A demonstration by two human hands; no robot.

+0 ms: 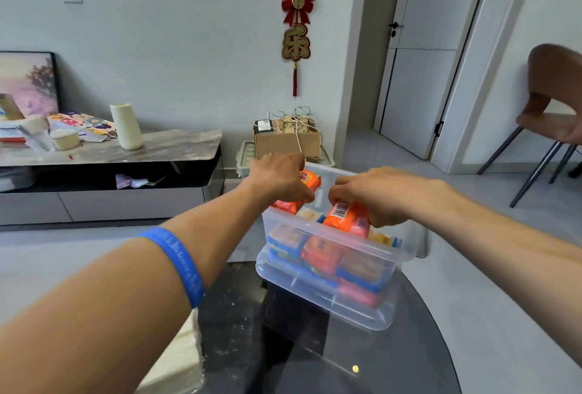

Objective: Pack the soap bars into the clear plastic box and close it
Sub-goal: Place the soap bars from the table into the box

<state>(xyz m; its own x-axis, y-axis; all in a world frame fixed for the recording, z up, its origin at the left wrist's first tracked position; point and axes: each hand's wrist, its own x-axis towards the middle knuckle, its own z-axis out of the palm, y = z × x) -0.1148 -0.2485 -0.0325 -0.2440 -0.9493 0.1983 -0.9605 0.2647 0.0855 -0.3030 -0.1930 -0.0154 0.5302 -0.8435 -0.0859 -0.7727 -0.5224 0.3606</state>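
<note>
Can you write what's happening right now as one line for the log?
left hand: holds orange soap bar | right hand: holds orange soap bar | clear box: open, partly filled | lid: not seen

The room was evenly bright with soft daylight; glare streaked the dark glass table [346, 362] at six o'clock, and wide-angle distortion bent the door frame [466, 56] toward two o'clock

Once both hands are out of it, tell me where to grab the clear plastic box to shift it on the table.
Probably grip the clear plastic box by the rim lip on its two short ends, one hand from each side. The lip flares outward, giving fingers a ledge. The walls look smooth and taper downward. It is already stacked with soap bars, and the top is open, so keep it level.
</note>
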